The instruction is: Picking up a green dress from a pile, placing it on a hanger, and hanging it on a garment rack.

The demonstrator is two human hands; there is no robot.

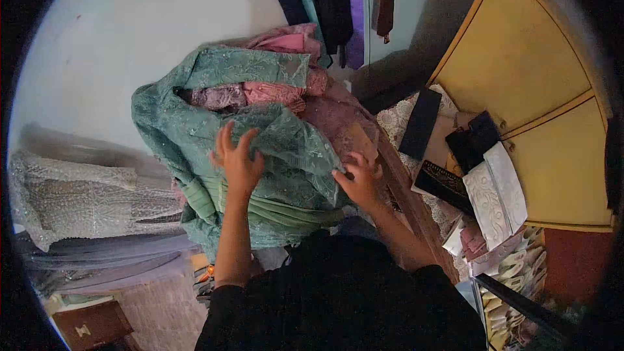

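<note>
A green lace garment (175, 123) with embroidered sheer fabric is spread in front of me, its folds lying over pink and mauve lace pieces (276, 94). Over the middle of it is my left hand (238, 161), fingers spread and slightly bent, touching or just above the cloth. My right hand (361, 182) pinches the sheer edge of the same garment at its right side, thumb and forefinger together. Smooth green folds (279, 214) run along the garment's lower part, close to my body.
A pale beaded garment (97, 198) lies at the left above grey tulle (110, 260). Dark and purple clothes (354, 16) hang at the back. To the right, black and white clutch-like pieces (497, 195) rest on a lace-covered surface beside a yellow cabinet (520, 58). A brown box (91, 325) sits lower left.
</note>
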